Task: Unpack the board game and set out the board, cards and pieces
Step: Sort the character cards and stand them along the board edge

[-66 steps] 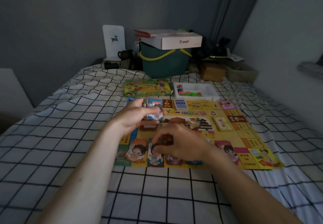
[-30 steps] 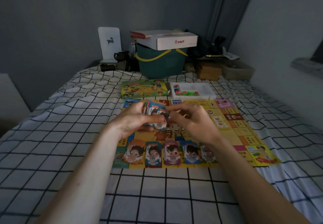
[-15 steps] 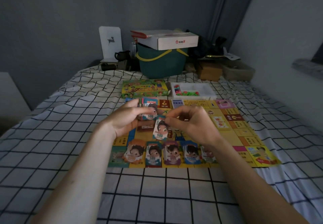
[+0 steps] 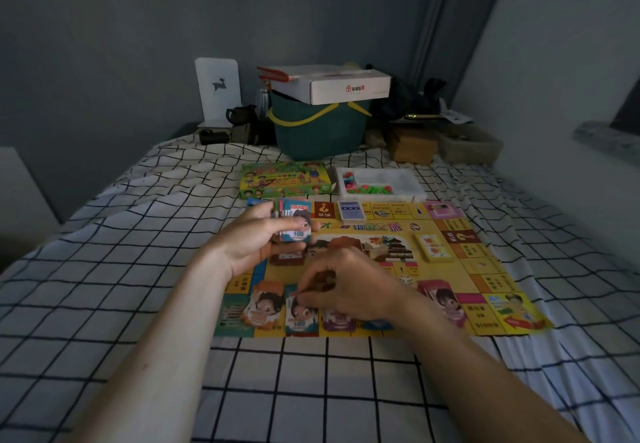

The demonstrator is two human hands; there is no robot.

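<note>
Soft bedsheet (image 4: 138,304), white with black grid, creased. Flat glossy yellow game board (image 4: 460,269), square, printed tiles round the edge, lying mid-sheet. Dark green bucket (image 4: 318,131) with yellow handle at far end, white cardboard box (image 4: 346,88) on top. Green printed game box (image 4: 284,179) just beyond board's far edge; white plastic tray (image 4: 398,183) beside it, small coloured pieces (image 4: 367,188) inside. Blue card deck (image 4: 350,210) and yellow card deck (image 4: 433,248) flat on board, apart.

Row of cartoon-face card piles along near edge: orange pile (image 4: 263,307), teal "100" pile (image 4: 300,314), pink pile (image 4: 443,300); others hidden under the hand. White die (image 4: 406,279) on board near right hand.

Left hand (image 4: 252,245): raised over board, fingers curled round a thick stack of cards (image 4: 294,224), thumb across top card face.

Right hand (image 4: 349,290): low over near row, fingers bent, fingertips (image 4: 303,299) touching top edge of teal pile. Grip on a card there: cannot tell.
</note>
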